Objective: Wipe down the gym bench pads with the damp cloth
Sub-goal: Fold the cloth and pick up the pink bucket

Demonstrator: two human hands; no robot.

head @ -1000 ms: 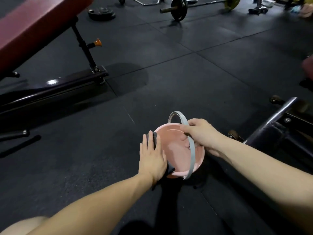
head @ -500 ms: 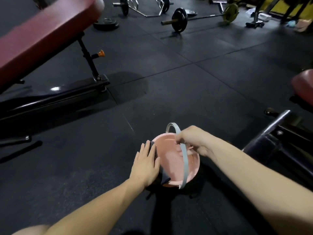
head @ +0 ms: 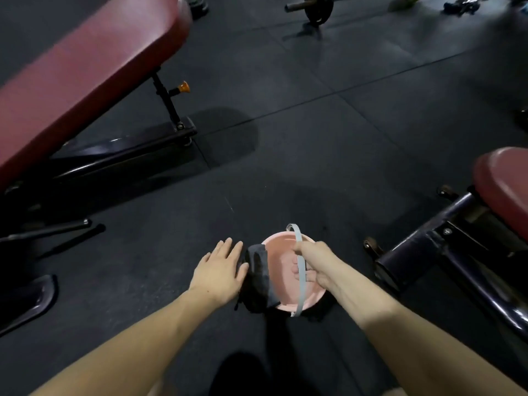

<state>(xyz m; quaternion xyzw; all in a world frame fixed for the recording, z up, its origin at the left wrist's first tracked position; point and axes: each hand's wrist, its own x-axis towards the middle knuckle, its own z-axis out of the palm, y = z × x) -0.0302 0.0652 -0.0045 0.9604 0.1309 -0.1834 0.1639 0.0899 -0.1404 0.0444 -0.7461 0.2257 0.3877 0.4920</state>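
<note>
Between two bench pads [head: 85, 81], pink bucket [head: 281, 292] on floor; left hand [head: 220, 270] flat against rim-draped cloth [head: 258, 274], right hand [head: 313, 262] gripping handle [head: 300, 284]

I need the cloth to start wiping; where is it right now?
In the head view the dark cloth hangs over the left rim of the pink bucket on the floor, low centre, beside the left hand.

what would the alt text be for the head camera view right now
A person's right hand grips the grey handle of a pink bucket on a dark gym floor, while the left hand lies flat against a dark cloth draped over the bucket's rim. A red padded bench stands at left, and another red pad shows at right.
</note>
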